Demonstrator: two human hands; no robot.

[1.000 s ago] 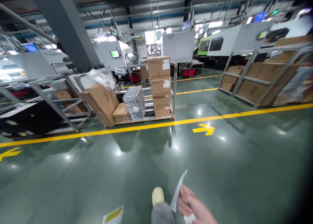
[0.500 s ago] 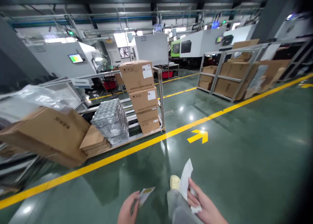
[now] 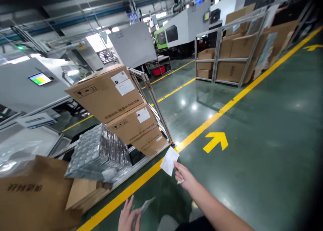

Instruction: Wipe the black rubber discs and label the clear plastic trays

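My right hand [image 3: 186, 176] is stretched forward, its fingers closed on the edge of a white printed paper slip [image 3: 169, 161]. A small white scrap [image 3: 180, 182] shows under those fingers. Lower down, my left hand [image 3: 128, 216] pinches a small thin pale slip [image 3: 147, 205] between thumb and finger, while its other fingers are raised. What is on that slip is too blurred to read. Beyond my hands stands a stack of cardboard boxes [image 3: 108, 98] with white labels [image 3: 122, 83] on their sides.
The boxes stand on a metal frame rack [image 3: 157, 111], beside plastic-wrapped grey trays [image 3: 98, 153] and flat cardboard [image 3: 84, 195]. A yellow floor line [image 3: 194, 133] runs along the rack, with a yellow arrow [image 3: 216, 141] to its right. Another rack [image 3: 218, 59] holds cartons farther back.
My right hand has reached forward and left with the paper slip, now turned flatter to view. The stacked boxes look nearer and the view is tilted. My left hand still pinches its small slip.
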